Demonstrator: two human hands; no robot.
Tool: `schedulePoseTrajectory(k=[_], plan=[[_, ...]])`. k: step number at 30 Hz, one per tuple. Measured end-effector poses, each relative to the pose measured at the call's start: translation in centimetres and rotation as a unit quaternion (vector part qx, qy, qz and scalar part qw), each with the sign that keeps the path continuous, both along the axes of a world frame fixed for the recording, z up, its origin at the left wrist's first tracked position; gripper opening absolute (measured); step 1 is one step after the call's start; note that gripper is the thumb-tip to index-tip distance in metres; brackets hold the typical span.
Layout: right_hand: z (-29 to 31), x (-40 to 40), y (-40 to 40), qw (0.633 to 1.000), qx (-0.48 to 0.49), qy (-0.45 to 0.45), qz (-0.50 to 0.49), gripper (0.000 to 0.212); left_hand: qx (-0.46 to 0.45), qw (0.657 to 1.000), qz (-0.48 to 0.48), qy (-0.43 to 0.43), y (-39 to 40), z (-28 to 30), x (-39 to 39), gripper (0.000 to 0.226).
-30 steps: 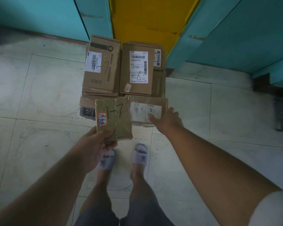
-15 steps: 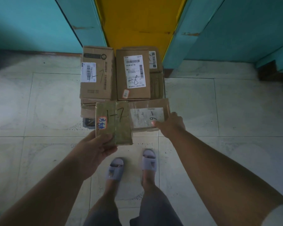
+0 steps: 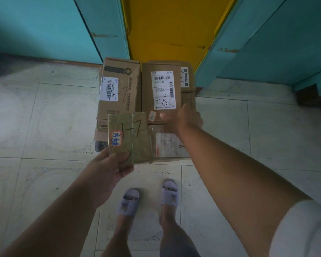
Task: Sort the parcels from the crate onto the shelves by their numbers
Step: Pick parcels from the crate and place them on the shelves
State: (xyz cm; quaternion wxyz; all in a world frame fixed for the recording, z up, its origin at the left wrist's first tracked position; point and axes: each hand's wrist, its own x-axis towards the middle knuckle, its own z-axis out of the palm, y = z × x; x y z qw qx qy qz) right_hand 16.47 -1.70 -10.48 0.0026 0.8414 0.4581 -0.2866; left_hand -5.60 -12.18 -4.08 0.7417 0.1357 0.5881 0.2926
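Stack of parcels on the floor (image 3: 44, 117), seen from above, with both hands reaching in.

The parcel stack stands ahead of the person's feet, its far end against the panels (image 3: 165, 34) behind it. On top at the far left lies the parcel marked 1-7 with a barcode label (image 3: 119, 89); just beside it, to the right, lies the parcel marked 1-8 (image 3: 161, 89), with another parcel (image 3: 187, 84) partly under its right edge. Nearer the person, lower in the stack, lies the parcel marked 6 (image 3: 167, 145). The left hand (image 3: 107, 169) holds a small parcel marked 1-7 (image 3: 130, 138) above the stack's near left corner. The right hand (image 3: 183, 119) rests on the near right corner of the parcel marked 1-8. The sandals (image 3: 148, 199) stand on the floor behind both hands.
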Motion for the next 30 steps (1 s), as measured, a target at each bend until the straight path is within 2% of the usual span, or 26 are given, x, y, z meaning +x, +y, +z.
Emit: schedulePoseTrajectory(k=[2,4,9,15,21,23,30], plan=[[-0.7,-0.1,0.9,1.0,-0.017,-0.019,0.001,0.094,0.002,1.0,0.011,0.0,0.0,-0.5,-0.1,0.055],[-1.1,-0.2,1.4,1.0,-0.003,-0.018,-0.001,0.087,0.0,1.0,0.022,-0.002,0.1,-0.9,-0.3,0.055],[-1.1,-0.3,2.0,0.996,-0.014,0.07,-0.045,0.06,0.002,0.999,0.032,-0.006,0.0,-1.0,-0.3,0.058],[1.7,0.7,2.0,0.974,0.043,0.179,-0.132,0.063,0.003,0.999,0.033,-0.004,0.1,0.3,-0.5,0.053],[10.5,2.6,-2.9,0.943,0.119,0.262,-0.166,0.037,0.025,1.0,0.013,0.001,0.3,5.9,-1.1,0.056],[14.6,3.3,-5.7,0.935,0.148,0.274,-0.167,0.033,0.038,0.999,0.005,-0.002,0.0,8.7,-1.1,0.047],[26.7,8.5,-16.2,0.86,0.272,0.348,-0.255,0.029,0.083,0.994,-0.075,-0.014,-1.6,18.4,2.1,0.029]])
